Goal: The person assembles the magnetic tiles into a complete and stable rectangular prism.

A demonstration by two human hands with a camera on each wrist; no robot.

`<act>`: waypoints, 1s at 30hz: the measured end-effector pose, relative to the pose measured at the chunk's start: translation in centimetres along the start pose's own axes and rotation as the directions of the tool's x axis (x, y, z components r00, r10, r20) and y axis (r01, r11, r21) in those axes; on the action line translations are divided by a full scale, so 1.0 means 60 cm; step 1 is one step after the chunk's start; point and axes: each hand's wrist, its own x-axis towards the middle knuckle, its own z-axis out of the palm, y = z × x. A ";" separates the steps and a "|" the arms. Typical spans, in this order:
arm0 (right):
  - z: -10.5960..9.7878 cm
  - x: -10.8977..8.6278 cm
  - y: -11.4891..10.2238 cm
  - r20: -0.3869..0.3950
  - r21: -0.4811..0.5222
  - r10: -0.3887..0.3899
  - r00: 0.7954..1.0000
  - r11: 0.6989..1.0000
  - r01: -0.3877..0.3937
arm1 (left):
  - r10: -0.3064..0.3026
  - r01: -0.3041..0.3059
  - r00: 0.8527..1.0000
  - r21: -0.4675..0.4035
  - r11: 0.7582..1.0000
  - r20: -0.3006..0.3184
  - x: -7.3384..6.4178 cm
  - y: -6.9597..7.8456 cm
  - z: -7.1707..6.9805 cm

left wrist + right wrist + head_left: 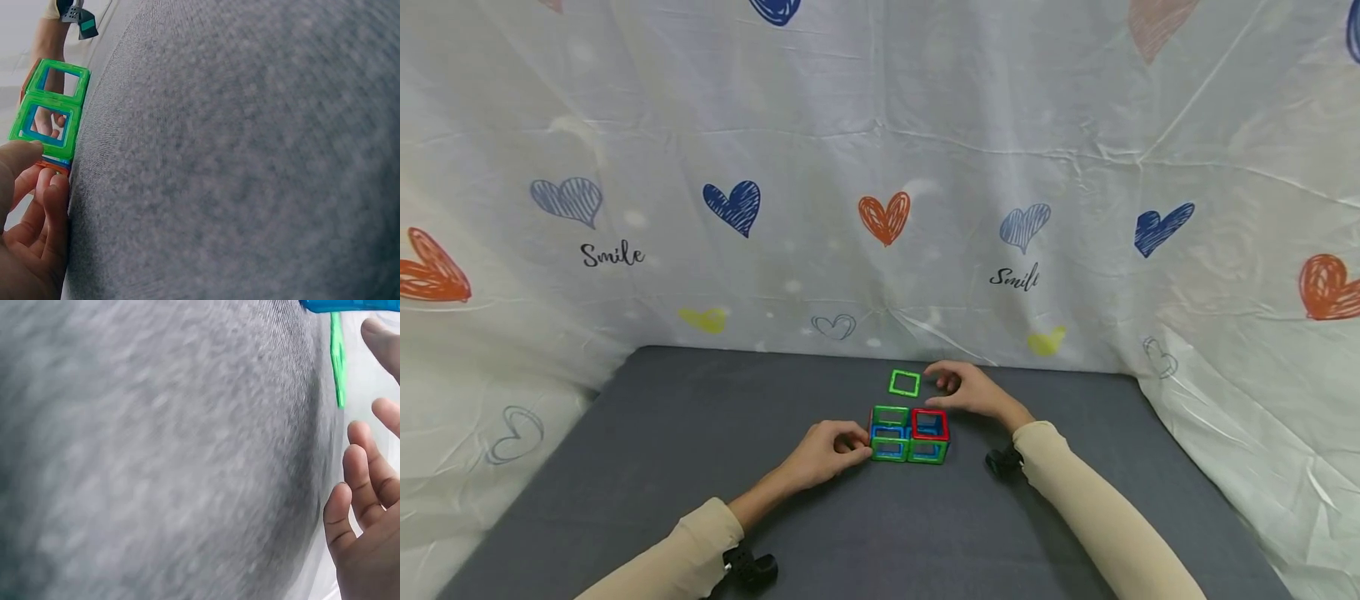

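Note:
A low block of square magnetic tiles (909, 451) stands on the cloth, with green frames in front, blue ones inside and a red tile (930, 411) on top at the right. My left hand (827, 456) pinches its left front corner; in the left wrist view the thumb (24, 153) lies on a green front tile (70, 134), fingers curled beside the corner. Behind the block lies a loose green square tile (892, 382). To its right, my right hand (973, 392) holds nothing, thumb and fingers spread apart. A blue tile edge (350, 305) shows above that hand in the right wrist view.
A dark grey cloth (700, 417) covers the table. Behind it hangs a pale curtain (820, 267) printed with hearts and words. Black wrist cameras sit under both cuffs, the left one (752, 568) close over the cloth.

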 end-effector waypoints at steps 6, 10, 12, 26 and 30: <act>0.008 0.018 -0.005 0.010 -0.025 0.016 1.000 1.000 -0.015 | 0.000 0.000 1.000 -0.003 1.000 0.004 0.003 0.001 0.000; 0.016 0.029 -0.006 0.005 -0.036 0.002 1.000 0.999 -0.002 | -0.008 0.008 1.000 0.001 1.000 0.009 0.005 0.002 0.001; 0.020 0.034 -0.006 0.006 -0.047 -0.010 1.000 0.999 0.010 | -0.005 0.005 1.000 0.002 1.000 0.010 0.006 0.002 0.001; 0.039 0.048 -0.003 -0.027 -0.041 -0.024 0.999 0.999 0.023 | -0.019 0.019 1.000 0.041 0.999 0.011 0.004 0.005 0.001; 0.040 0.049 -0.003 -0.013 -0.045 -0.029 1.000 0.999 0.028 | -0.021 0.021 1.000 0.043 0.999 0.004 0.004 0.002 0.001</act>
